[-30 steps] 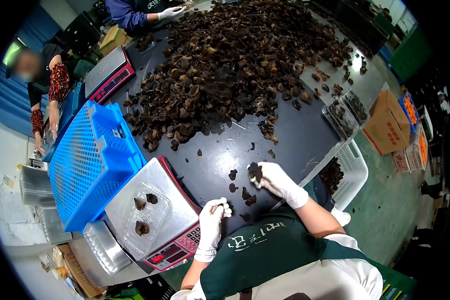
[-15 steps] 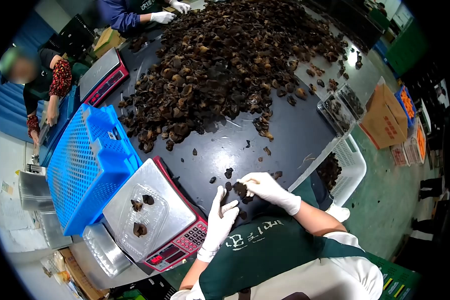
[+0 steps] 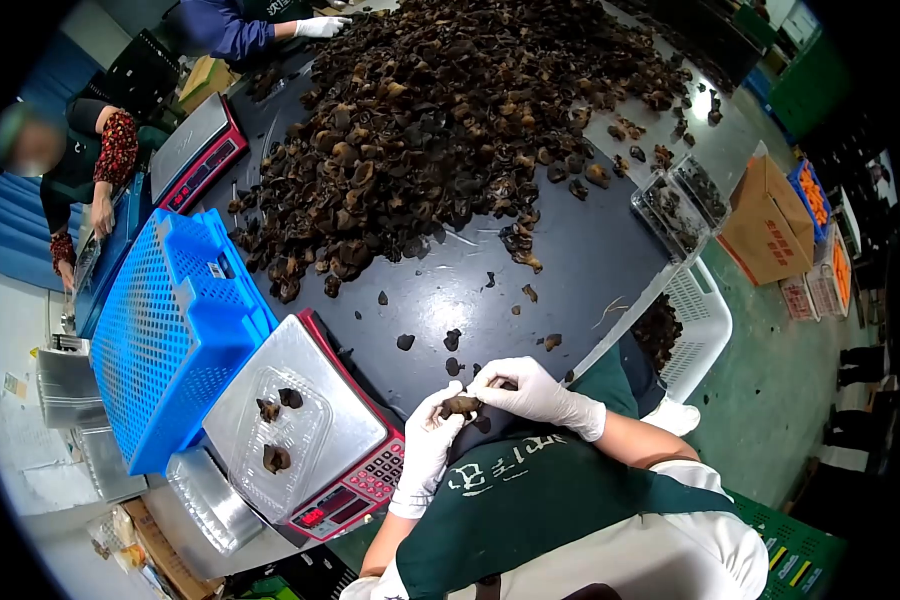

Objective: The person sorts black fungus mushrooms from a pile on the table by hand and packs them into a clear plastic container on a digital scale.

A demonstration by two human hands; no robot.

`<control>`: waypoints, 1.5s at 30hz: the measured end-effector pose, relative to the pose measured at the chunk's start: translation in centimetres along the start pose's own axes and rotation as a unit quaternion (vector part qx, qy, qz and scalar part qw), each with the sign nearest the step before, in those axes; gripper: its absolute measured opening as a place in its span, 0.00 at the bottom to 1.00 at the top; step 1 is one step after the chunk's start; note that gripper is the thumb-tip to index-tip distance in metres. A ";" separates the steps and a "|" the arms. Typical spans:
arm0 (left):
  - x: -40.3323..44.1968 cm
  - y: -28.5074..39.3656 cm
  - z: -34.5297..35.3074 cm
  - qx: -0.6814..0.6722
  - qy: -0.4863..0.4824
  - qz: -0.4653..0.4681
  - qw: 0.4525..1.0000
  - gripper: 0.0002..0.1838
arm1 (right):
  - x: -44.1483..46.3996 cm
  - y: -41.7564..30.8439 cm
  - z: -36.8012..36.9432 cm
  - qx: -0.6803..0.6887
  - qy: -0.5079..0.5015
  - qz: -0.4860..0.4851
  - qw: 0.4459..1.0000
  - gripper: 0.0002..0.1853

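Note:
Both gloved hands meet at the near edge of the dark table (image 3: 580, 290). My left hand (image 3: 428, 435) is closed on a brown wood ear mushroom (image 3: 460, 405), holding it from the left. From the right, my right hand (image 3: 535, 392) pinches the same piece, its fingertips partly hidden. Several loose pieces lie just beyond my hands, among them a dark piece (image 3: 452, 340). To the left, a clear plastic tray (image 3: 290, 455) with three mushroom pieces rests on a red-edged digital scale (image 3: 365, 425). A large pile of wood ear mushrooms (image 3: 410, 150) covers the far part of the table.
Blue plastic crates (image 3: 140, 350) stand left of the scale. Clear boxes (image 3: 675, 215) sit at the table's right edge, above a white basket (image 3: 705, 340). A second scale (image 3: 200, 150) is at the upper left. Two co-workers are at the far and left sides.
My hands have come together nearer my apron, with one mushroom piece now between them. Some loose pieces on the table lie differently. The far co-worker's gloved hand has shifted slightly.

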State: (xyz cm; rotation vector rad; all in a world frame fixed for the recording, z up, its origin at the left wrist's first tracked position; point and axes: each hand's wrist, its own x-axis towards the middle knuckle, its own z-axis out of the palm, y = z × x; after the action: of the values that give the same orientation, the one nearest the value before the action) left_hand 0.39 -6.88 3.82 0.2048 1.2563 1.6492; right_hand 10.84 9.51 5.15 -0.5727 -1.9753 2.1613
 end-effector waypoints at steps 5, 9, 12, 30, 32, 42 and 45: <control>-0.4 0.1 0.1 0.021 -0.011 0.038 0.999 0.22 | 0.2 -1.2 -0.5 -0.102 -0.021 -0.095 0.990 0.06; -0.8 0.0 -0.2 0.044 -0.005 0.042 0.998 0.19 | 0.1 -2.2 -0.8 -0.187 -0.050 -0.158 0.968 0.06; -1.1 0.2 0.3 0.088 0.015 0.027 0.996 0.17 | 0.0 -2.8 -1.1 -0.256 -0.078 -0.170 0.948 0.06; -1.5 -0.4 -0.3 0.298 -0.005 0.093 0.950 0.09 | -0.5 -1.3 -0.3 -0.129 -0.117 -0.031 0.984 0.04; -1.4 -0.3 0.0 0.247 -0.001 0.042 0.968 0.08 | -0.6 -1.0 -0.1 -0.116 -0.114 -0.014 0.987 0.05; -1.0 0.0 -0.7 -0.160 -0.082 -0.070 0.981 0.15 | 0.3 1.4 -3.1 0.284 0.008 0.016 0.959 0.03; -1.9 1.4 -0.2 -0.152 -0.057 -0.073 0.984 0.15 | 0.1 0.4 -3.3 0.197 -0.004 0.007 0.980 0.05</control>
State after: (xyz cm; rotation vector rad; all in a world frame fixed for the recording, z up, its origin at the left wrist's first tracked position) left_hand 0.25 -8.39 5.62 0.0181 0.8981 1.6527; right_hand 12.05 12.52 4.52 -0.5125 -1.4837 2.4700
